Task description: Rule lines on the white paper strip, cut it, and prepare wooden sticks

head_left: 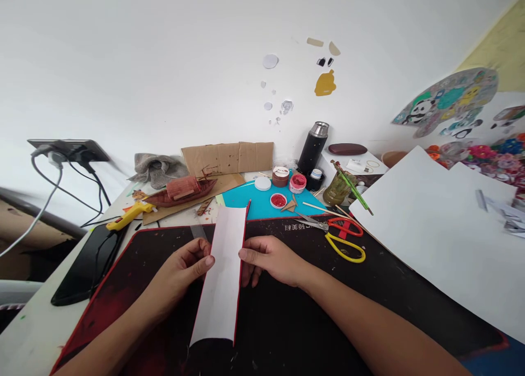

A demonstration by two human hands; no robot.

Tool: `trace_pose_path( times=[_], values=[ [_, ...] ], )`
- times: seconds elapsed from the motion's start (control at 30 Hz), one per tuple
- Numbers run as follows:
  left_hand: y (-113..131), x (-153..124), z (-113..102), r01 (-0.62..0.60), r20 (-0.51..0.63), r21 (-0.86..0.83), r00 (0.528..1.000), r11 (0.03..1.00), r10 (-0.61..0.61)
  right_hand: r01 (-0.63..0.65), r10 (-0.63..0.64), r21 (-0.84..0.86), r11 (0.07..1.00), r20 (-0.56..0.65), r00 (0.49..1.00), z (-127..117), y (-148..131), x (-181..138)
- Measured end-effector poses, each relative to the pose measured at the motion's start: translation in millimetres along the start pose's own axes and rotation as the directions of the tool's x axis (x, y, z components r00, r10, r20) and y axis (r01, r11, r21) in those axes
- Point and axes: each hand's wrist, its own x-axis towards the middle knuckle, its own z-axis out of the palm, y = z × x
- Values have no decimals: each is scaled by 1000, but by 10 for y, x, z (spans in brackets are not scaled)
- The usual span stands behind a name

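Between my hands is a long strip of white paper (223, 272), bowed along its length, with thin red edges. My left hand (186, 264) pinches its left edge, thumb on the white face and fingers behind. On the opposite edge, my right hand (266, 258) grips with the thumb in front and the fingers curled underneath. The strip is held over a dark mat (295, 310). To the right lie scissors (334, 234) with one red and one yellow handle. Beyond the strip, a brown model boat (182, 193) rests on cardboard.
A yellow glue gun (129, 215) lies at the left beside a black tablet-like board (82, 272). Open paint pots (297, 182), a black flask (314, 146) and a brush jar (338, 187) stand at the back. Large white sheets (422, 228) cover the right side.
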Motion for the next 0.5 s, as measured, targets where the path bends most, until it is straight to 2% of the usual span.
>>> trace_pose_path(
  times=[0.1,0.2,0.33,0.43,0.5],
  values=[
    [39,-24,16,15,-27,-28,1000,999,-16,1,-1,15,1000,9,1000,-11,-1,-2],
    [118,-49,36,65,-105,-56,992,996,-71,6,-6,27,1000,8,1000,-29,1,-2],
    [195,-53,21,90,-196,30,977,995,-83,25,-25,32,999,-18,1000,-54,-15,2],
    [202,-57,-22,71,-182,105,982,992,-51,76,-72,40,996,-80,994,-81,-47,9],
    [202,-75,-47,84,-111,124,991,989,-70,124,-116,44,991,-153,981,-104,-70,14]
  ],
)
